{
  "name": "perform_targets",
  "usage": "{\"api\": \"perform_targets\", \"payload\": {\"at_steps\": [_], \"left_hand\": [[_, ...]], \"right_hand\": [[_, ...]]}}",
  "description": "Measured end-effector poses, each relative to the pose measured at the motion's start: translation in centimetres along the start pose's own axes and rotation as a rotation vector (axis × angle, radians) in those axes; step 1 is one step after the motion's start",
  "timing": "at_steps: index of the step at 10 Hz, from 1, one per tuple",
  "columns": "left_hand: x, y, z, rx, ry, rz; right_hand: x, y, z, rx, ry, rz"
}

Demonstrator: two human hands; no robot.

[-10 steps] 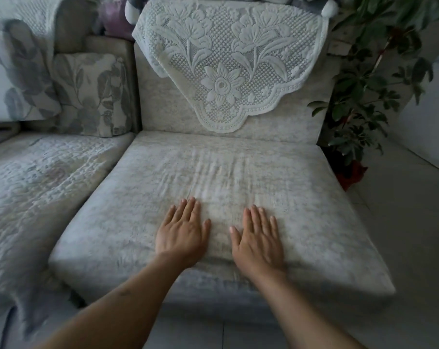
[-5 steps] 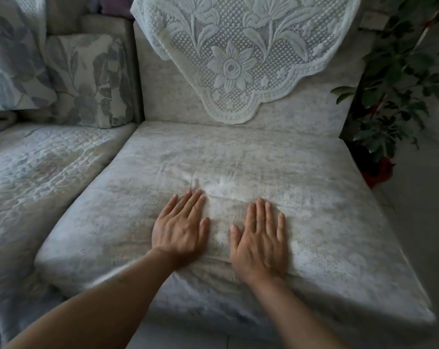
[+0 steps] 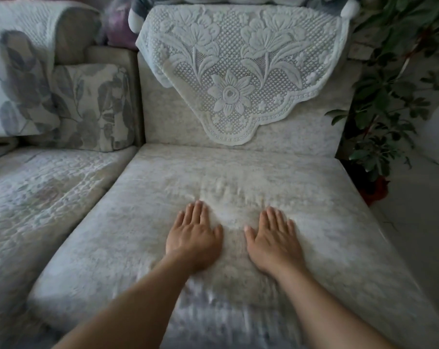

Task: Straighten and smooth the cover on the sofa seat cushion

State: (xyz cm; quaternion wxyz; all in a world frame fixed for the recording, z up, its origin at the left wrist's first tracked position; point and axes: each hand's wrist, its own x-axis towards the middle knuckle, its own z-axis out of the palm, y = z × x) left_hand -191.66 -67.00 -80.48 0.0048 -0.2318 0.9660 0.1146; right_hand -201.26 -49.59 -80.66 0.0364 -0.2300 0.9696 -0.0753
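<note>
The pale grey-white mottled cover lies over the sofa seat cushion point(image 3: 326, 222), which fills the middle of the view. My left hand point(image 3: 194, 238) presses flat on the cover near its centre, fingers straight and close together. My right hand point(image 3: 273, 240) lies flat beside it, a small gap apart, fingers straight and pointing toward the backrest. Small ripples in the fabric point(image 3: 228, 195) sit just beyond my fingertips. The front of the cushion near my forearms is blurred.
A white lace doily point(image 3: 238, 71) hangs over the backrest. Two leaf-print pillows point(image 3: 92, 107) stand at the left above a quilted seat cover point(image 3: 37, 192). A leafy potted plant point(image 3: 389, 96) stands right of the sofa, with bare floor point(image 3: 419, 222) beside it.
Both hands have slid a little toward the backrest and slightly apart, staying flat. The view has tilted up, showing more of the backrest. Ripples sit ahead of my fingertips.
</note>
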Motion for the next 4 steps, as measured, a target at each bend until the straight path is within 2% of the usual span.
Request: {"api": "perform_targets", "payload": {"at_steps": [2,4], "left_hand": [[0.4,0.3,0.3,-0.024,-0.036,-0.026],[1.2,3.1,-2.1,-0.063,-0.147,0.01]], "right_hand": [[0.1,-0.3,0.2,-0.04,0.002,0.023],[0.6,-2.1,-2.7,0.033,-0.102,0.048]]}}
